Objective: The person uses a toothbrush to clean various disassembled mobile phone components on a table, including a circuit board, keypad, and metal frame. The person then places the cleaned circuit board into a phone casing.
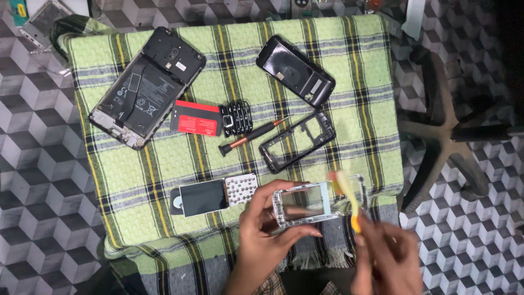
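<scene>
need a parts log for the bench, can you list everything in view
cloth: 1, green plaid, spread over patterned floor
opened smartphone: 1, black, cloth's upper left
battery: 1, red and black, centre
keypad: 1, black, beside battery
screwdriver: 1, black and copper, centre
back cover: 1, black, upper right
frame: 1, black, under cover
phone board with screen: 1, grey, lower centre
clear front housing: 1, in left hand
brush: 1, yellow, blurred, in right hand
chair base: 1, dark, right
left hand: holds housing
right hand: holds brush

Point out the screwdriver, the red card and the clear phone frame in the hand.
screwdriver (252,135): head view, middle of its dark handle.
red card (195,118): head view, centre of its red face.
clear phone frame (301,203): head view, its window, held by the left hand (262,235).
</scene>
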